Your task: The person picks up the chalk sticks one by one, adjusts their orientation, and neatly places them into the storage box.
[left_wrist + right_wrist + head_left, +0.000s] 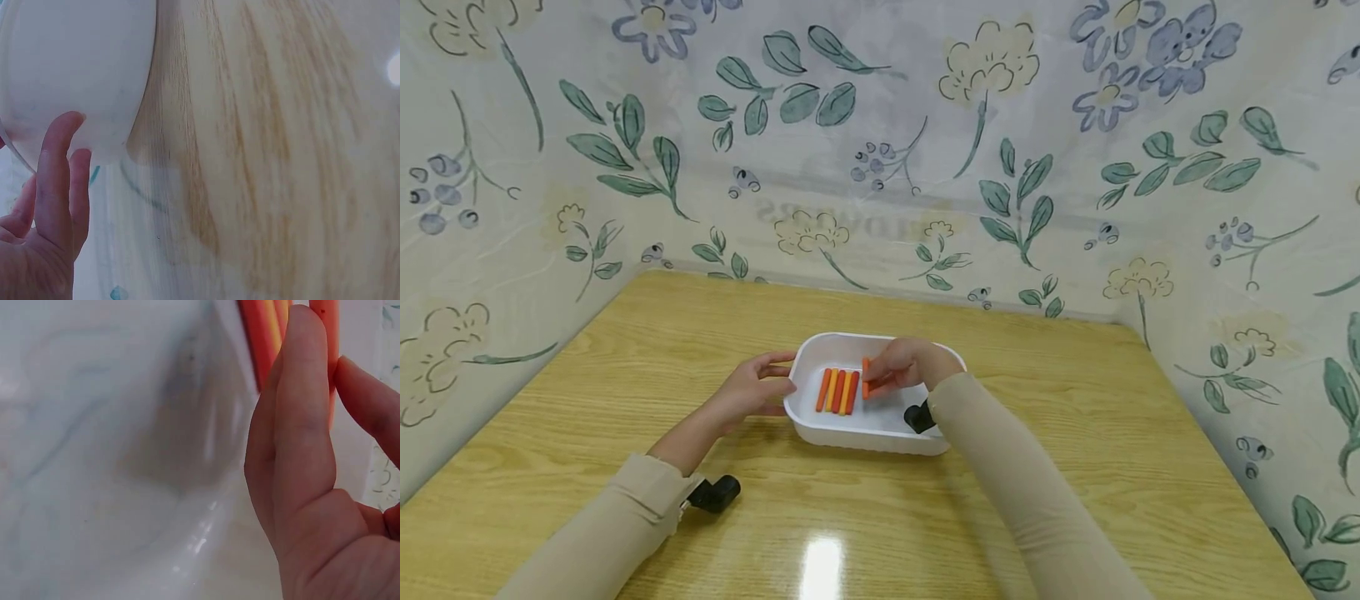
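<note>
Right fingers point(304, 400) pinch an orange stick point(865, 379) inside the white tray point(850, 436); left fingers point(54, 181), loosely spread, touch its side.

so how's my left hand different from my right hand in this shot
Your left hand is at the left end of the white tray, while your right hand is over its inside. Your right hand pinches an orange stick; your left hand holds no stick. Both hands are bare, below beige sleeves.
</note>
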`<state>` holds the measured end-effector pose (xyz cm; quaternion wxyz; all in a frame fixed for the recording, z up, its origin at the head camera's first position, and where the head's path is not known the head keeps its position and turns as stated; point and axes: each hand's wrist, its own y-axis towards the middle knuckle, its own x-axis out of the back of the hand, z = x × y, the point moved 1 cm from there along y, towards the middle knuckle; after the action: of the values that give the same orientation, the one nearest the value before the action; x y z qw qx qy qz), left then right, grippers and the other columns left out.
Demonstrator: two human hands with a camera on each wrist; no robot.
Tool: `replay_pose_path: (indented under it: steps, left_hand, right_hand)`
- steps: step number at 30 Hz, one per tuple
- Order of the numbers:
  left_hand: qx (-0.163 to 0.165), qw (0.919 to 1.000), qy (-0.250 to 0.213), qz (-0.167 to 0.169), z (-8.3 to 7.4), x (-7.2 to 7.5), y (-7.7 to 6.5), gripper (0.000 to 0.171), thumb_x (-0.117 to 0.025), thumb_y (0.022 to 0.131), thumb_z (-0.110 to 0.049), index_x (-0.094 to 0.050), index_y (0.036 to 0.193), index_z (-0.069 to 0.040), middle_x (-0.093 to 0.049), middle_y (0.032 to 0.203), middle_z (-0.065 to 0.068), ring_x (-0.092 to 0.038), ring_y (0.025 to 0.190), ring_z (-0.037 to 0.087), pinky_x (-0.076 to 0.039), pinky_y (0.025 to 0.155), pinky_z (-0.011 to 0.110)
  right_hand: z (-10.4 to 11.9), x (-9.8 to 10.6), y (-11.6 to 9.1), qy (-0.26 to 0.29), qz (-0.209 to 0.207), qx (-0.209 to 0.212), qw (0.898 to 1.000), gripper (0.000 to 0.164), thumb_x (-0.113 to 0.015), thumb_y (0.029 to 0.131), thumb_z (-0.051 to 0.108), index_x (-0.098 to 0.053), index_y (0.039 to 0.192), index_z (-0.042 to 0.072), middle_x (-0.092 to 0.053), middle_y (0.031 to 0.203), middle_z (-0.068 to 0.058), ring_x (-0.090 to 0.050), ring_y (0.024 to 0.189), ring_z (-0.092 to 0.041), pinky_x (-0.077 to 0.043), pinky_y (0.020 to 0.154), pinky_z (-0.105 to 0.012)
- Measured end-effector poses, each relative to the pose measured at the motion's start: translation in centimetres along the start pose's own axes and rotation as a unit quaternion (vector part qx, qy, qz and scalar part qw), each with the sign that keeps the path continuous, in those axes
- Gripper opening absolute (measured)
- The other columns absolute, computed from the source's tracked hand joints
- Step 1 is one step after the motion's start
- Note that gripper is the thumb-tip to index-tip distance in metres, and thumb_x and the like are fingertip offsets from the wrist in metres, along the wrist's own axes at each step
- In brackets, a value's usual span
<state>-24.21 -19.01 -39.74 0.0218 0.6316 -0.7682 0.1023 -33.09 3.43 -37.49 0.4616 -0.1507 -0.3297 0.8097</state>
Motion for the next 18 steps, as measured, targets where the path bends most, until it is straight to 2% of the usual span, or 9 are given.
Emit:
replay_pose_path:
  steps: [11, 18]
  left_hand:
    - [0.003, 1.0, 0.003, -0.003, -0.22, 0.05, 0.03, 0.06, -0.056, 0.087, -0.003, -0.03, 0.142, 0.001, -0.036, 0.135, 0.03, -0.049, 0.111, 0.04, -0.055, 0.076, 0.043]
    - [0.005, 1.0, -0.001, -0.004, -0.14, 0.08, 0.02, 0.06, -0.056, 0.087, -0.002, -0.031, 0.142, 0.001, -0.036, 0.135, 0.029, -0.049, 0.112, 0.04, -0.055, 0.076, 0.043]
  right_hand:
    - [-0.67, -0.68, 0.78, -0.02, -0.005, -0.02, 1.0, 0.006, -0.061, 0.084, -0.009, -0.059, 0.09, -0.011, -0.062, 0.079, -0.018, -0.063, 0.07, -0.025, -0.057, 0.07, -0.031]
    - [-0.42, -0.78, 0.52, -0.034, -0.003, -0.009, 0.999, 0.005, -0.059, 0.085, -0.009, -0.06, 0.089, -0.011, -0.062, 0.079, -0.017, -0.062, 0.07, -0.024, -0.056, 0.075, -0.032]
